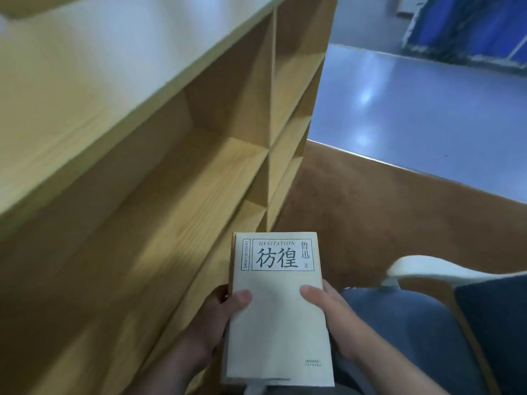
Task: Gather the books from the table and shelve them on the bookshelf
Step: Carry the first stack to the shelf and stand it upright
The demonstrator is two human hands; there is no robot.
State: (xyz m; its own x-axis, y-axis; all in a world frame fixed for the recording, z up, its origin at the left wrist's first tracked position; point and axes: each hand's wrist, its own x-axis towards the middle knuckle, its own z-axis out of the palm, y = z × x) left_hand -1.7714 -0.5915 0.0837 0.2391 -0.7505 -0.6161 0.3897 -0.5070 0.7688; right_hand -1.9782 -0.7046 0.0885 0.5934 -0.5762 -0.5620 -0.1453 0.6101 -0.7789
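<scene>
One book [279, 323] sits between left hand [209, 320] and right hand [338, 317], fingers [312, 293] curled round its edges, beside one bookshelf [171, 172].

So the only readable stuff was on the cream cover of the book [278, 323] in the lower middle of the frame. A boxed panel near its top edge said "HESITATION" in italic caps, with big dark characters 彷徨 right under that, and 鲁迅 ran down the right side of the box with a small 著 below. There was also a narrow strip of tiny characters left of the box and a little print block at the cover's lower right, both too small to read.
</scene>
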